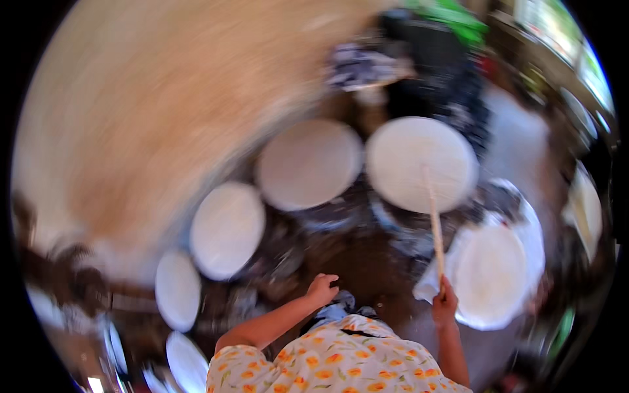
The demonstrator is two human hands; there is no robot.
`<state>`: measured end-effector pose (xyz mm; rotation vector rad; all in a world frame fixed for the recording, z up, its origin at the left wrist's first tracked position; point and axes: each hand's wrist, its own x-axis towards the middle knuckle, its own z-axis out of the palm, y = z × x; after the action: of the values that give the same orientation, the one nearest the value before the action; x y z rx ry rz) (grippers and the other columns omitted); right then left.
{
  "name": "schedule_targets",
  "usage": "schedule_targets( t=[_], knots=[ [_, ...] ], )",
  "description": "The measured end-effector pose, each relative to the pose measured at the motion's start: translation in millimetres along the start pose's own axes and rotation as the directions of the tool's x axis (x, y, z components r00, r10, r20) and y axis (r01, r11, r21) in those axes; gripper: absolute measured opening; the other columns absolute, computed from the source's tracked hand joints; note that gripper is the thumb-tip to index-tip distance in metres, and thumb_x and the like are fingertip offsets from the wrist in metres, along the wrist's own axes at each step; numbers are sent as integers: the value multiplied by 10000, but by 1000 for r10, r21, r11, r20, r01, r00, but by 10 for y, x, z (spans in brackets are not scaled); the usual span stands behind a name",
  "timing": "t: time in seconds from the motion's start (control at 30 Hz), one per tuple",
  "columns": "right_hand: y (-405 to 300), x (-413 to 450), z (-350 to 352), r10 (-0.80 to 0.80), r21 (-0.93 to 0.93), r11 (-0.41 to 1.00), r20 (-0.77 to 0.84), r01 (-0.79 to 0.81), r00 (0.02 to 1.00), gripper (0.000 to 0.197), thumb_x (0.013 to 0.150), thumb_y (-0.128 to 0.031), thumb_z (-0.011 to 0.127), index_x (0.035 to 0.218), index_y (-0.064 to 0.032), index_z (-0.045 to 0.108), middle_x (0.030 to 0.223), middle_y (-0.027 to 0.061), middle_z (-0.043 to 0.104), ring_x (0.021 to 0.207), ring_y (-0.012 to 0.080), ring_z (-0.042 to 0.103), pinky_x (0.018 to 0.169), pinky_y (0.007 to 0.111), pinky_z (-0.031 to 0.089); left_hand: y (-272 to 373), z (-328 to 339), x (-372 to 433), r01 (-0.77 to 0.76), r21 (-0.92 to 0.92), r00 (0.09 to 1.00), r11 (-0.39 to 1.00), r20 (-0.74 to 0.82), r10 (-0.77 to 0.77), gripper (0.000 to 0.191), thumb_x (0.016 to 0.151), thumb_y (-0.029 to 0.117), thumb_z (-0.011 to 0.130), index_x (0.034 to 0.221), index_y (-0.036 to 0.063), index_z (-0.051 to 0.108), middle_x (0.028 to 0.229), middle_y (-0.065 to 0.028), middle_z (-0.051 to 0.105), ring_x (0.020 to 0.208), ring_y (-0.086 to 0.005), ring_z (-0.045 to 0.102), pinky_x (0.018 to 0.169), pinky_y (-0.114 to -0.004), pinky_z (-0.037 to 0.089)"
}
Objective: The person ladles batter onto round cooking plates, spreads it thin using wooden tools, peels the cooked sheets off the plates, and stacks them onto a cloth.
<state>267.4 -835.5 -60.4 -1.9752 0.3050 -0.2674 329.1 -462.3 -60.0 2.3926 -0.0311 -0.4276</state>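
Observation:
A slim wooden stick (435,221) is gripped near its lower end in my right hand (444,302). The stick's far tip overlaps a large round white disc (417,147); whether it touches the surface I cannot tell. Beside that disc, to the left, is a greyer round disc (309,164). Close to my right hand, another pale disc (491,275) lies on a white cloth or sheet (533,236). My left hand (324,289) hangs in front of my body with nothing in it, its fingers loosely bent and apart.
More white discs (227,231) curve along the left, including a narrower-looking one (178,291). A tan wall (147,113) fills the upper left. Dark bags or cloths (422,54) and a green bag or sheet (452,22) stand at the back. Motion blurs much of the view.

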Motion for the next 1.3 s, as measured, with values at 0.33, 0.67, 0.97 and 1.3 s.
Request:
schedule_targets(
  t=[0.33,0.67,0.97,1.3],
  knots=[
    [-1175,-8,1897,-468,161,834,713,527,523,560,691,91,432,1240,17,511,1200,204,571,1130,314,550,951,337,425,-1280,335,-3050,528,-670,430,522,-318,-845,309,744,192,640,1024,62,658,962,-157,663,893,-281,643,816,-335,504],
    [-2225,-1726,3132,-496,433,629,863,646,-97,553,699,66,499,1233,-67,544,1104,196,609,966,327,612,813,348,492,-1381,1789,-5103,-404,-857,71,-320,319,-945,146,880,161,506,820,30,524,856,-174,608,768,-275,631,607,-355,538],
    [-2878,-3084,3937,-446,718,389,695,577,-564,596,720,7,524,1267,-227,527,835,162,573,746,356,572,664,422,486,-1864,1738,-5355,-984,78,175,-162,200,-964,700,911,422,494,1333,-56,202,1207,-282,457,1101,-437,495,946,-570,419],
    [-2881,-3618,4001,-389,816,334,576,472,-719,525,732,-14,518,1229,-180,555,856,179,606,781,362,590,696,430,496,-2161,2505,-5985,-802,593,-8,69,105,-994,125,883,170,440,846,55,406,652,-72,468,477,-156,454,410,-269,444]
  ],
)
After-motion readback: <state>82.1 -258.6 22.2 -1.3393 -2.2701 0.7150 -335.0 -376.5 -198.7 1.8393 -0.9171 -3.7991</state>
